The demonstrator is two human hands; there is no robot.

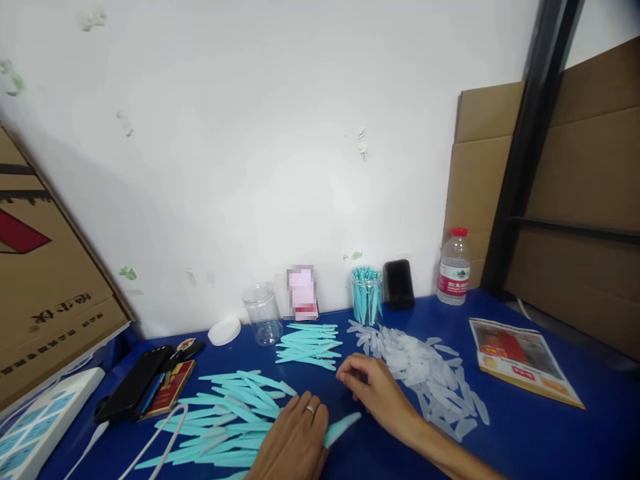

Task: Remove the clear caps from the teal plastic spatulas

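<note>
My left hand (295,437), with a ring on one finger, is curled at the right edge of a pile of turquoise sticks (235,413). From under its fingers a turquoise piece with a pale cap (343,428) points right. My right hand (367,387) is raised left of a heap of translucent caps (425,373), its thumb and index finger curled close; whatever lies between them is too small to make out. Behind the hands lies a smaller group of turquoise sticks (307,345). A clear jar (367,300) full of such sticks stands near the wall.
Another clear jar (263,317), a white lid (225,331) and a propped phone (303,293) are along the wall. A black device (399,285) and water bottle (454,270) stand right. A packet (525,360) lies right; a black phone (137,383), cable and power strip (55,423) are left.
</note>
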